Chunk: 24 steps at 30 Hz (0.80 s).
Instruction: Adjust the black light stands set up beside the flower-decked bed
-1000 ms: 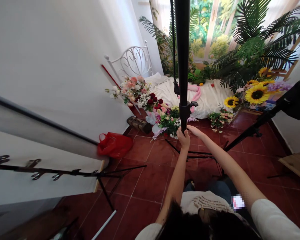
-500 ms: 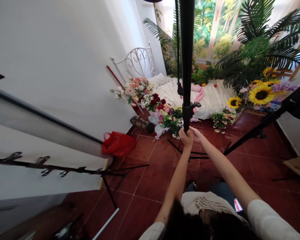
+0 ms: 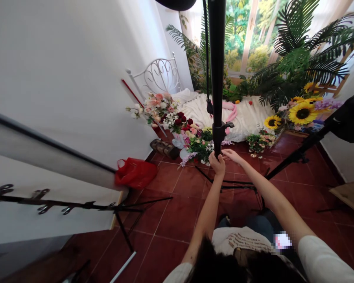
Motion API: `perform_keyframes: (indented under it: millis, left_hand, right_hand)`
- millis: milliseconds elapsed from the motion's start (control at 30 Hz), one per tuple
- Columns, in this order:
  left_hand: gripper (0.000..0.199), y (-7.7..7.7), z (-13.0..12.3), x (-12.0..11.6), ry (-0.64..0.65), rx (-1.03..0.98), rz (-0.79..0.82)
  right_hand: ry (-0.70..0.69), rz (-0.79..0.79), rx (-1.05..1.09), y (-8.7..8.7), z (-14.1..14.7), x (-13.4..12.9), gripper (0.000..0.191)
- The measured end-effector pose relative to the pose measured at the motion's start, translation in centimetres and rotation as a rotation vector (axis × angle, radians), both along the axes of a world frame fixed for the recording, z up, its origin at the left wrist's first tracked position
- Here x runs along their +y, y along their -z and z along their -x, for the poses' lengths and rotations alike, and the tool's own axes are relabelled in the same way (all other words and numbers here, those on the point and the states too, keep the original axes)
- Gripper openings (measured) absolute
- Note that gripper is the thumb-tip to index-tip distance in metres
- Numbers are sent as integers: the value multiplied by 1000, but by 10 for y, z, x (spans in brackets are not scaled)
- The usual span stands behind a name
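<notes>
A thick black stand pole (image 3: 217,78) rises upright in front of me, with a clamp knob (image 3: 229,125) on its collar. My left hand (image 3: 217,163) is wrapped round the pole below that collar. Just to the right of it, my right hand (image 3: 231,155) touches or nearly touches the pole, its fingers pointing left and loosely extended. A black cable (image 3: 207,59) with a plug end hangs along the left of the pole. The stand's thin legs (image 3: 236,182) spread low behind my forearms.
Flower bunches (image 3: 191,137) and a white-draped bed (image 3: 247,118) lie ahead. Sunflowers (image 3: 302,113) and another black stand (image 3: 295,157) are at right. At left are a red bag (image 3: 137,173) and a backdrop stand with clips (image 3: 56,202). A white rod (image 3: 123,267) lies lower left.
My right hand has loosened and shifted slightly away from the pole, while my left hand keeps its hold. The view has moved a little, showing more of a black round object at the top.
</notes>
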<state>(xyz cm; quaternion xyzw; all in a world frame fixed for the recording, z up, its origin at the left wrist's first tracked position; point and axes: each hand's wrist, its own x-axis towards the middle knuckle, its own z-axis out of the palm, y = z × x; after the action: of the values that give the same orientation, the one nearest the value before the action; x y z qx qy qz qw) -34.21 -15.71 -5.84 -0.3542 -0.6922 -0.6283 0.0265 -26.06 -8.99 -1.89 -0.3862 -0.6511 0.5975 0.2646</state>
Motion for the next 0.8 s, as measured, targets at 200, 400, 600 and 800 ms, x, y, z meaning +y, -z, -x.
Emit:
perform_keyframes:
  millis: [200, 400, 600, 800]
  left_hand:
    - [70, 0, 1, -2, 30, -23, 1]
    - [73, -1, 2, -3, 16, -29, 30]
    - [71, -5, 3, -6, 64, -73, 10]
    - [70, -10, 4, -10, 155, -152, -47]
  right_hand:
    - [-99, -55, 345, -89, -7, 16, 54]
    - [-388, -183, 426, -167, 24, -2, 59]
    - [-200, -222, 335, -155, 47, -30, 43]
    - [81, -305, 242, -154, 49, -39, 38]
